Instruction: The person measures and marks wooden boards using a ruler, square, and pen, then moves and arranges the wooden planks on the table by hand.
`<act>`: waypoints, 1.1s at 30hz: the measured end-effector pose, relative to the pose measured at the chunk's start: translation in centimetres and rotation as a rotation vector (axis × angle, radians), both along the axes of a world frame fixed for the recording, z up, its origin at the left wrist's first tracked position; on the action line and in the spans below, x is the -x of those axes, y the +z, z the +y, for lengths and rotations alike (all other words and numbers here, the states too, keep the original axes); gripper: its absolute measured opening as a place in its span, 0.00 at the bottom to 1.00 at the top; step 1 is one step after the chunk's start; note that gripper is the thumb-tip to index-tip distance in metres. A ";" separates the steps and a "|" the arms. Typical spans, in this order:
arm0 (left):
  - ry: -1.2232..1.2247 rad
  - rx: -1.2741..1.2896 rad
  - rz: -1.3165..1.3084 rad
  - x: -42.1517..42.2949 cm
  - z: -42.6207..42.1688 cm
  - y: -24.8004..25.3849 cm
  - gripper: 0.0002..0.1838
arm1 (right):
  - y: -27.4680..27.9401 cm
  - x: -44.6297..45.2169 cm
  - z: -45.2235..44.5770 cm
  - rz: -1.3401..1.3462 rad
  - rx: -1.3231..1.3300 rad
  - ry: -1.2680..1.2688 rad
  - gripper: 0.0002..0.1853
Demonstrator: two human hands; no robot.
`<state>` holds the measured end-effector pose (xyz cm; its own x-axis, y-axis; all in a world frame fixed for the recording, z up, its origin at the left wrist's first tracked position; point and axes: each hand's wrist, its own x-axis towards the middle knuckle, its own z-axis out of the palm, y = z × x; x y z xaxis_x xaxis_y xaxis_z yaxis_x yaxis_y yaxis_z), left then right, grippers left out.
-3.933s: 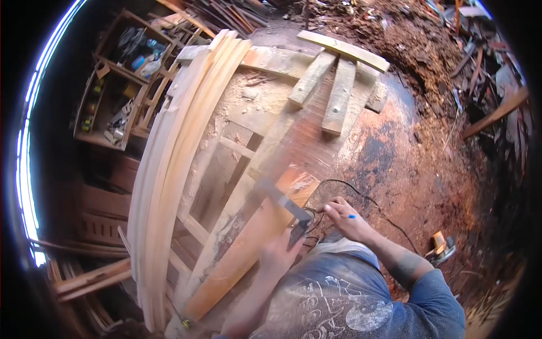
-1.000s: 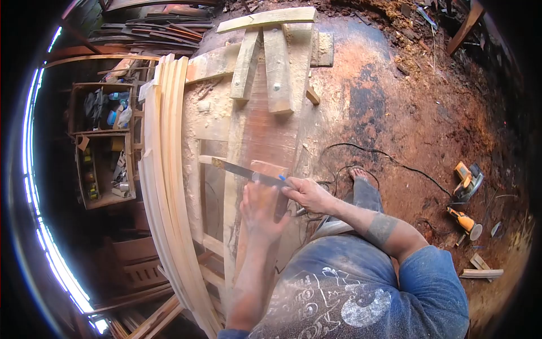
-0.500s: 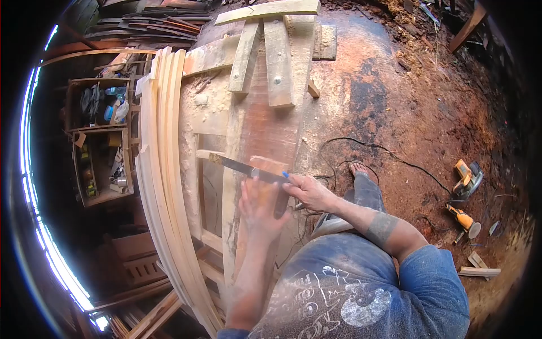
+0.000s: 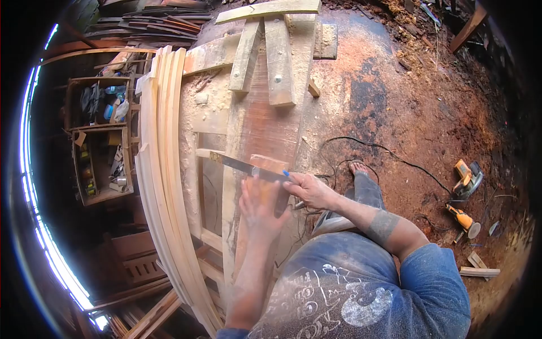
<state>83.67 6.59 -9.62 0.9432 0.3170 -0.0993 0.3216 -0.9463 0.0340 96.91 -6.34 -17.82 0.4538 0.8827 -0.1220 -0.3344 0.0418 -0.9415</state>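
Reddish-brown, littered workshop floor [image 4: 429,124] is extending right of a dusty, slatted wooden tabletop [image 4: 214,118]. On the tabletop, one orange-brown wooden board [image 4: 271,163] is lying lengthwise. One flat, dark metal blade [image 4: 240,165] with a yellowish left end is resting crosswise near the board's end, projecting past its left side. Left hand [image 4: 262,210], blurred, is lying over the board just below the blade, thumb spread from fingers; whether it is gripping cannot be told. Right hand [image 4: 311,190], fingers curled, is pinching a small blue-tipped stick [image 4: 286,173] beside the blade's right end. Long pale wooden strips [image 4: 164,135] are lying side by side at left; one orange-and-grey circular saw [image 4: 466,178] and one orange disc-ended power tool [image 4: 462,218] are lying on the floor at right.
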 end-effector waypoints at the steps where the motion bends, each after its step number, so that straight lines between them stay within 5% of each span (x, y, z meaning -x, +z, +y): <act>1: -0.008 -0.010 0.003 0.0 0.0 0.0 0.42 | 0.0 0.0 0.0 0.011 -0.010 -0.001 0.18; 28: -0.002 -0.007 -0.015 0.3 0.4 -0.6 0.40 | -0.3 -0.4 0.2 0.038 0.013 0.063 0.19; 31: 0.004 0.010 -0.035 0.1 0.3 -0.4 0.39 | 0.8 -1.2 -0.3 -0.006 0.111 0.117 0.19; 33: 0.013 0.017 -0.019 -0.2 0.1 0.0 0.39 | 0.7 -1.4 -0.6 -0.215 0.134 -0.073 0.18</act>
